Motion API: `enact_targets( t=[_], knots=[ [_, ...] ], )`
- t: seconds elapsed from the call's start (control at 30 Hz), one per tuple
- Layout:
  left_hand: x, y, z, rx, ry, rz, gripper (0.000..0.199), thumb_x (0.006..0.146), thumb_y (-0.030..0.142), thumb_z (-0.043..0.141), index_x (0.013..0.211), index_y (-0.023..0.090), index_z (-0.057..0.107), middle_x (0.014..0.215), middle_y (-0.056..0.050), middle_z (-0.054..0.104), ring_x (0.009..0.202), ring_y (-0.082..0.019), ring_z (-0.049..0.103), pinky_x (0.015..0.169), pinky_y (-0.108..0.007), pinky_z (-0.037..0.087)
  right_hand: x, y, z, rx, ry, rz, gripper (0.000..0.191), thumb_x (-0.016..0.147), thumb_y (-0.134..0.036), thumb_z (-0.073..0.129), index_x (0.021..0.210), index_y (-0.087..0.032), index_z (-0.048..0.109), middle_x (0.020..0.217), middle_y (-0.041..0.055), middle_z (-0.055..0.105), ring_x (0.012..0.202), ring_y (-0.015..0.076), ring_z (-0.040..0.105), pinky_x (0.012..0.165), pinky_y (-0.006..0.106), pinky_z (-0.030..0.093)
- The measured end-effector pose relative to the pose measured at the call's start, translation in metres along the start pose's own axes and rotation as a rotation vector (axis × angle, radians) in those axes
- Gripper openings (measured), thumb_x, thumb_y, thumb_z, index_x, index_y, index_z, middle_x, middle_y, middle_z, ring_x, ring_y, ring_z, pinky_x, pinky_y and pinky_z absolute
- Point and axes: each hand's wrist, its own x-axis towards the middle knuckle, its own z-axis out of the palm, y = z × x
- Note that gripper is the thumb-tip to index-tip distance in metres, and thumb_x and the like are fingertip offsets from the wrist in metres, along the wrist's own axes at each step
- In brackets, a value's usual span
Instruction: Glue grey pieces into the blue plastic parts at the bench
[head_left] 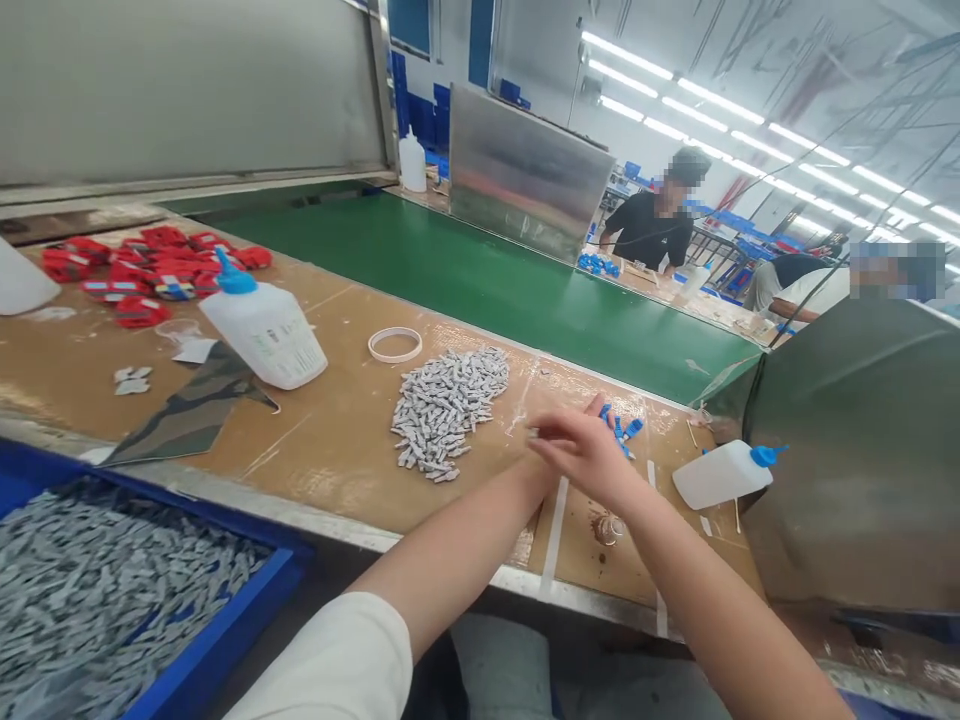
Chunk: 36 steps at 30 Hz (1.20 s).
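My right hand [581, 450] crosses over my left wrist, above the brown-covered bench. Its fingers are bent and drawn together; whatever is between the fingertips, if anything, is too small to make out. Behind it, my left hand [595, 405] is mostly hidden, with only a bit of finger showing beside several small blue pieces [624, 430]. Whether the left hand holds anything is hidden. To the left of both hands lies a heap of small grey plastic pieces [446, 405]. A small clear cup [609, 529] sits below the right hand, near brown stains.
White squeeze bottles with blue caps stand left [264, 330] and lie right [721, 473]. A tape roll [395, 345], red pieces [161, 262] and camouflage sheet [191, 410] are leftward. A blue bin [217, 625] holds grey pieces. Beyond runs a green belt [480, 265]; a person [651, 228] works across.
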Motion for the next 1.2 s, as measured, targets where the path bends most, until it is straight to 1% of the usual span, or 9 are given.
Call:
enact_targets(
  t=[0.17,0.27,0.33,0.5,0.73,0.83,1.0,1.1,1.2],
  knots=[
    [-0.004,-0.003,-0.003,0.033,-0.075,0.023,0.076,0.082,0.092,0.050,0.074,0.017,0.060,0.054,0.005,0.034,0.048,-0.009,0.026,0.045,-0.026,0.017,-0.090,0.066,-0.071,0.275,0.252,0.029,0.019,0.086,-0.038,0.084,0.086,-0.022,0.074,0.086,0.0045,0.071,0.081,0.0194,0.068,0.072,0.031,0.057],
    [-0.003,-0.005,-0.001,0.089,-0.128,0.042,0.078,0.074,0.094,0.058,0.080,0.016,0.063,0.052,0.008,0.030,0.046,-0.008,0.022,0.046,-0.024,0.013,-0.119,0.103,-0.082,0.304,0.188,0.019,0.018,0.087,-0.037,0.083,0.084,-0.022,0.075,0.082,0.0037,0.068,0.076,0.0178,0.064,0.067,0.030,0.053],
    [-0.001,-0.005,0.000,0.094,-0.178,0.080,0.076,0.072,0.090,0.065,0.085,0.015,0.065,0.055,0.007,0.038,0.047,-0.007,0.026,0.046,-0.023,0.017,-0.129,0.114,-0.079,0.302,0.099,-0.002,0.018,0.091,-0.038,0.080,0.085,-0.022,0.075,0.080,0.0037,0.068,0.074,0.0173,0.064,0.067,0.030,0.052],
    [0.007,-0.013,0.002,0.167,-0.221,0.136,0.062,0.072,0.066,0.084,0.097,0.013,0.067,0.077,0.000,0.064,0.047,-0.005,0.039,0.048,-0.023,0.030,-0.133,0.107,-0.072,0.230,-0.092,-0.091,0.008,0.099,-0.028,0.071,0.097,-0.022,0.075,0.089,0.0050,0.070,0.083,0.0171,0.066,0.074,0.029,0.054],
    [0.017,-0.028,-0.003,0.231,-0.193,0.177,0.046,0.068,0.036,0.091,0.103,0.016,0.070,0.098,-0.004,0.069,0.077,-0.013,0.061,0.072,-0.028,0.049,-0.134,0.096,-0.073,0.117,-0.225,-0.183,0.014,0.100,-0.016,0.066,0.112,-0.022,0.071,0.100,0.0068,0.069,0.095,0.0175,0.067,0.084,0.028,0.054],
    [0.016,-0.026,-0.003,0.292,-0.202,0.195,0.044,0.071,0.034,0.089,0.109,0.016,0.074,0.100,-0.004,0.069,0.084,-0.015,0.060,0.079,-0.031,0.047,-0.134,0.092,-0.072,0.094,-0.260,-0.208,0.014,0.101,-0.015,0.065,0.112,-0.021,0.070,0.100,0.0074,0.069,0.094,0.0174,0.067,0.083,0.028,0.054],
    [0.011,-0.022,-0.003,0.468,-0.177,0.223,0.038,0.076,0.042,0.086,0.106,0.019,0.080,0.078,0.002,0.058,0.066,-0.011,0.043,0.064,-0.027,0.033,-0.135,0.087,-0.076,0.093,-0.298,-0.211,0.015,0.102,-0.014,0.062,0.114,-0.020,0.070,0.105,0.0091,0.070,0.098,0.0180,0.068,0.084,0.030,0.055],
    [0.007,-0.021,-0.003,0.495,-0.164,0.205,0.040,0.076,0.042,0.086,0.108,0.020,0.081,0.072,0.003,0.054,0.062,-0.010,0.039,0.060,-0.026,0.029,-0.136,0.090,-0.079,0.115,-0.242,-0.183,0.012,0.102,-0.016,0.064,0.109,-0.022,0.071,0.100,0.0074,0.070,0.095,0.0180,0.068,0.082,0.031,0.056],
    [0.002,-0.018,-0.002,0.479,-0.159,0.104,0.045,0.076,0.044,0.086,0.112,0.019,0.079,0.066,0.005,0.052,0.057,-0.009,0.041,0.055,-0.025,0.029,-0.137,0.096,-0.075,0.179,0.110,-0.096,0.005,0.099,-0.019,0.068,0.099,-0.022,0.072,0.087,0.0033,0.066,0.078,0.0158,0.066,0.068,0.029,0.056]
  ],
)
